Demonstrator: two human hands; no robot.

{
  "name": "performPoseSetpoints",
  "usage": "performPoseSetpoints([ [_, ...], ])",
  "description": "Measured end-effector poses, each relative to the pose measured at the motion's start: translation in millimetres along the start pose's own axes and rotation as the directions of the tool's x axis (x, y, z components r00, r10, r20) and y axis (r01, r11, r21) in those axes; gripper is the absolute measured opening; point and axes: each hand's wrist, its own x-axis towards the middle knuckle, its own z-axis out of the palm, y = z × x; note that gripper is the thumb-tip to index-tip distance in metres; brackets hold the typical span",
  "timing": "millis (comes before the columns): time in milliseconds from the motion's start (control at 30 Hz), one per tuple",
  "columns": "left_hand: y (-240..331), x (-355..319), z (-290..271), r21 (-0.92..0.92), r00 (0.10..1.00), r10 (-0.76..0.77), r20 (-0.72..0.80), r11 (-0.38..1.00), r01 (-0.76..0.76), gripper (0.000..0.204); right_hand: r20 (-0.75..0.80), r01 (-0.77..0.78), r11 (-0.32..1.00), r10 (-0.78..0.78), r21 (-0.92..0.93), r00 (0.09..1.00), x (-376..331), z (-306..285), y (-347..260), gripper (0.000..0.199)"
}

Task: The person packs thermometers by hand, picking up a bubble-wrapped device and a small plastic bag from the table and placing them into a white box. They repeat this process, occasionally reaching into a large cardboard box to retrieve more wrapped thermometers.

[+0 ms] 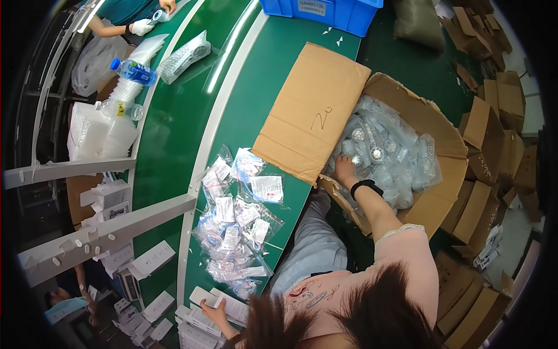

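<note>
My left hand (216, 315), at the lower edge, has its fingers round the end of a small white box (204, 298) among other white boxes. My right hand (346, 168), with a black band at the wrist, reaches into a large open cardboard box (450, 166). It touches the near left side of a heap of clear bubble-wrapped pieces (401, 157), some with round silvery ends. Its fingertips are partly hidden, so whether they grip a piece is unclear. Left of this carton, clear bags with printed leaflets and blue parts (232, 227) lie piled on the green table (279, 110).
One brown carton flap (314, 110) lies over the table. A blue bin (325, 13) stands at the far end. Across a metal rail are bottles (135, 72), a bubble-wrapped pack (185, 57) and a co-worker's gloved hand (142, 27). Several cartons (474, 209) stack at right.
</note>
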Motion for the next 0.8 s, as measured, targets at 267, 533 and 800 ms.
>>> performPoseSetpoints([
  [267, 4.4, -8.8, 2.3, 0.029, 1.000, -0.006, -0.012, 1.000, 0.007, 0.077, 0.094, -0.061, 0.975, 0.042, 0.212, 0.995, 11.7, -29.1, -10.1, 0.063],
  [533, -8.5, -10.9, 2.9, 0.030, 0.999, -0.037, -0.023, 0.999, 0.037, 0.078, -0.363, 0.073, 0.809, 0.179, 0.583, 0.914, -19.1, -70.1, 13.7, 0.058],
  [800, -38.0, -1.5, 22.9, -0.008, 1.000, -0.016, 0.021, 1.000, 0.016, 0.079, 0.357, -0.369, -0.552, -0.134, 0.748, 0.924, 58.8, -60.2, 25.0, 0.045],
])
